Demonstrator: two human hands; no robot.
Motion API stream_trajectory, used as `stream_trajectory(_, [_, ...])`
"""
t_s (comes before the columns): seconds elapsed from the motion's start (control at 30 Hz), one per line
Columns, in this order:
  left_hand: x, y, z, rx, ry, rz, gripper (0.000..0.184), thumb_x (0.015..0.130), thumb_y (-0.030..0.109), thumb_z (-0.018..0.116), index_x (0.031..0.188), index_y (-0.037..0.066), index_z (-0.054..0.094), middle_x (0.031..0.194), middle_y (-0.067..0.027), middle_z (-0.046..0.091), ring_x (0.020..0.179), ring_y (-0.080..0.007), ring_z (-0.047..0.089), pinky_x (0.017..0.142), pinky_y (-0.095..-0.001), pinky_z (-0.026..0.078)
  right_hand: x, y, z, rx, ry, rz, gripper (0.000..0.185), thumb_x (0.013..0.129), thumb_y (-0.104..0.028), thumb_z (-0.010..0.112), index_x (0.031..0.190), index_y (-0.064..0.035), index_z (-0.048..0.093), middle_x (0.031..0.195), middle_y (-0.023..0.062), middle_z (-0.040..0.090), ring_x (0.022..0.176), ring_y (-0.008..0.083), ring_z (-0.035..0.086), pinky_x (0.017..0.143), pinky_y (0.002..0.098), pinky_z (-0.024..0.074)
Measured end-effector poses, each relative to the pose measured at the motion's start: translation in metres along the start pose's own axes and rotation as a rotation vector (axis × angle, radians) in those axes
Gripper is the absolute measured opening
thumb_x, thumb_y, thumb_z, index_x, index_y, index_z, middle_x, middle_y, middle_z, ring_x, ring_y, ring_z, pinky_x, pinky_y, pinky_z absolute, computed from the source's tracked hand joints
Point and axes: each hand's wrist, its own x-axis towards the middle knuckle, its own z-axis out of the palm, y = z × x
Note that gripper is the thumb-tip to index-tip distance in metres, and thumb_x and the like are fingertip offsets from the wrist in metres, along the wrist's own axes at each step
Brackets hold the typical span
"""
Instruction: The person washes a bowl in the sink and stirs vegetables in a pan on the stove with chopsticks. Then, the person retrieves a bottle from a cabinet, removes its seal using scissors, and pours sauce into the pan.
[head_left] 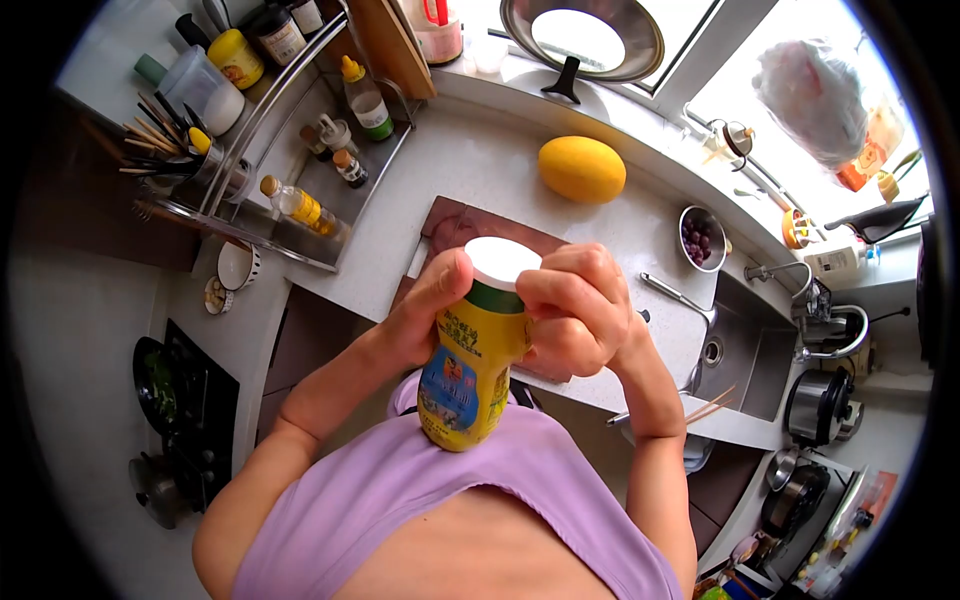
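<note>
A tall yellow jar (458, 385) with a blue label, green neck band and white lid (503, 262) is held upright close to my chest. My left hand (425, 308) wraps round its upper left side, thumb near the lid and the other fingers hidden behind. On the other side, my right hand (578, 308) is closed against the neck, its curled fingers at the lid's edge. Behind the jar, a reddish-brown cutting board (545, 240) lies on the counter, partly covered by my hands.
A yellow melon (581, 169) and a metal bowl (703, 239) of dark round fruit stand on the counter. The sink (750, 340) is at right, with a long-handled utensil (680, 298) beside it. A metal rack (330, 225) with bottles stands at left, near the stove (205, 400).
</note>
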Motion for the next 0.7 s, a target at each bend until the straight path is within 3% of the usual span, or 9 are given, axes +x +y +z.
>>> stream_trajectory(0.1, [0.002,-0.001,0.003,-0.132,-0.133,-0.063,0.073,0.088,0.064,0.056,0.128,0.003,0.046,0.104,-0.0119,0.064,0.090,-0.0232,0.068,0.076,-0.0350,0.058,-0.010,0.001,-0.004,0.178,-0.003,0.047,0.027,0.062,-0.008,0.072,0.078,-0.0079,0.050,0.097,0.0076,0.062,0.081,0.0225,0.057,0.070,0.0337,0.0515])
stream_trajectory(0.17, [0.005,0.000,0.002,-0.184,-0.207,-0.043,0.072,0.088,0.066,0.054,0.126,0.005,0.044,0.105,-0.0135,0.063,0.088,-0.0265,0.069,0.073,-0.0379,0.059,-0.013,-0.005,-0.001,0.324,0.110,0.263,0.031,0.061,-0.002,0.077,0.084,-0.0073,0.058,0.101,0.0079,0.063,0.084,0.0239,0.058,0.075,0.0345,0.0517])
stream_trajectory(0.2, [0.006,0.000,0.001,-0.181,-0.209,-0.036,0.072,0.088,0.066,0.054,0.126,0.005,0.044,0.105,-0.0135,0.063,0.088,-0.0265,0.069,0.073,-0.0379,0.059,-0.010,-0.010,-0.004,0.289,0.083,0.343,0.030,0.075,-0.002,0.081,0.074,-0.0116,0.052,0.094,0.0075,0.068,0.081,0.0205,0.061,0.073,0.0325,0.0458])
stream_trajectory(0.23, [0.006,0.000,-0.001,-0.151,-0.212,-0.030,0.072,0.088,0.067,0.053,0.125,0.006,0.044,0.105,-0.0139,0.063,0.086,-0.0268,0.069,0.072,-0.0383,0.059,-0.008,-0.009,-0.006,0.289,0.083,0.337,0.030,0.075,-0.002,0.081,0.074,-0.0116,0.052,0.094,0.0075,0.068,0.081,0.0205,0.061,0.073,0.0325,0.0458])
stream_trajectory(0.3, [0.006,0.001,0.000,-0.119,-0.218,-0.025,0.072,0.088,0.068,0.052,0.123,0.006,0.044,0.105,-0.0142,0.063,0.084,-0.0271,0.070,0.071,-0.0387,0.059,-0.006,-0.007,-0.010,0.309,0.026,0.291,0.039,0.061,-0.002,0.080,0.093,-0.0074,0.060,0.100,0.0061,0.065,0.087,0.0246,0.059,0.077,0.0343,0.0516])
stream_trajectory(0.43, [0.008,0.004,0.004,-0.012,-0.171,0.033,0.069,0.090,0.065,0.052,0.123,0.006,0.044,0.102,-0.0142,0.063,0.083,-0.0259,0.070,0.071,-0.0371,0.059,0.004,-0.016,-0.013,0.367,0.075,0.419,0.037,0.059,-0.003,0.079,0.089,-0.0062,0.058,0.098,0.0067,0.065,0.085,0.0248,0.060,0.076,0.0343,0.0519])
stream_trajectory(0.5, [0.008,0.005,0.006,0.013,-0.163,0.043,0.068,0.090,0.064,0.052,0.124,0.006,0.044,0.102,-0.0142,0.063,0.083,-0.0256,0.070,0.071,-0.0368,0.059,0.008,-0.014,-0.013,0.094,0.008,0.291,0.032,0.059,-0.008,0.074,0.084,-0.0058,0.054,0.095,0.0074,0.064,0.081,0.0244,0.059,0.071,0.0338,0.0515])
stream_trajectory(0.6, [0.008,0.006,0.010,0.039,-0.110,0.050,0.067,0.091,0.063,0.052,0.124,0.006,0.044,0.103,-0.0138,0.063,0.084,-0.0250,0.070,0.070,-0.0360,0.059,0.014,-0.006,-0.016,-0.048,-0.055,0.114,0.029,0.060,-0.014,0.068,0.078,-0.0067,0.047,0.090,0.0082,0.062,0.078,0.0237,0.058,0.065,0.0333,0.0500])
stream_trajectory(0.7, [0.010,0.001,0.011,0.066,-0.063,0.017,0.082,0.087,0.075,0.042,0.135,0.009,0.034,0.109,-0.0122,0.058,0.085,-0.0276,0.067,0.074,-0.0397,0.055,0.011,0.000,-0.015,-0.028,-0.029,-0.013,0.029,0.060,-0.018,0.065,0.076,-0.0078,0.044,0.088,0.0083,0.060,0.076,0.0224,0.057,0.062,0.0328,0.0486])
